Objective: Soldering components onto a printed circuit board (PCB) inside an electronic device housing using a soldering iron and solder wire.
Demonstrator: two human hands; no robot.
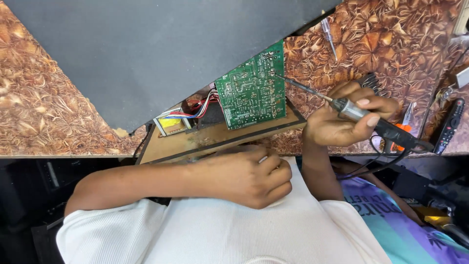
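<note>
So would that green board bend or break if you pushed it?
The green circuit board looks flat and rigid, so it probably stays stiff. It stands tilted on edge, so a push might tip it. The wires attached at its side could tug back.

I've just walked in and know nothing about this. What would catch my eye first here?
Probably the green circuit board, tilted up at the centre beneath a big dark panel. The right hand holds a soldering iron with its tip at the board's right edge. The left hand rests curled against the white shirt, on the near side of the leaf-patterned bench.

dark panel (146, 54) walls circuit board (251, 88), right tabletop (391, 44) open
</note>
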